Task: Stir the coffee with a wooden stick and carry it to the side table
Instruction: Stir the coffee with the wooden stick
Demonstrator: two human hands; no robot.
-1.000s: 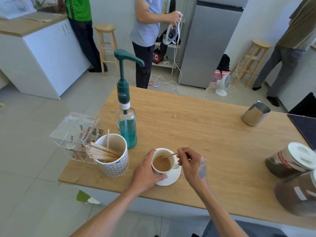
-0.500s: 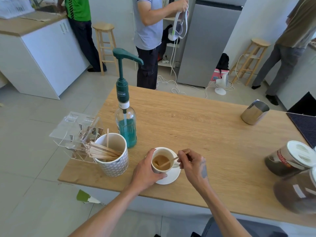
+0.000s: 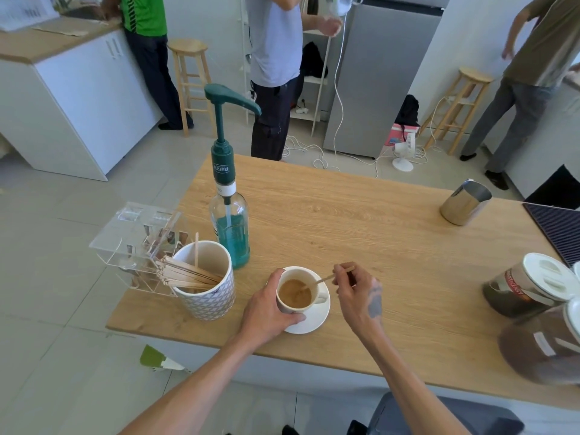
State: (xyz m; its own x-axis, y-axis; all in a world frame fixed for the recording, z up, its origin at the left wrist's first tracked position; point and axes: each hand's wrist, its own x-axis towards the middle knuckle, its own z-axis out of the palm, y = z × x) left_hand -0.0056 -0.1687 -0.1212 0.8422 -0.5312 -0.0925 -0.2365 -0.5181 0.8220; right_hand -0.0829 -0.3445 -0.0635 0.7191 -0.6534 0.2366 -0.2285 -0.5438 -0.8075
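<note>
Stirring stage, carry not yet begun: the coffee cup [image 3: 298, 295] sits on its saucer [image 3: 317, 318] on the wooden table [image 3: 361, 221], near the front edge, with no side table identifiable in view. Coffee surface looks light brown and mixed, so I judge the stir well along; left to do are lifting the stick out, picking up cup and saucer, and the walk. Right hand [image 3: 357, 293] sits just right of the cup, thumb and fingertips pinched together on the upper end of the wooden stick [image 3: 326, 279]; the stick slants down and left from that pinch, its lower tip in the coffee. Left hand [image 3: 270, 312] wraps the cup's left side, fingers curled closed against the wall, thumb up near the rim, steadying it. Left of that hand stands a patterned mug [image 3: 207, 287] of spare sticks; behind the cup, a pump bottle [image 3: 230, 227].
</note>
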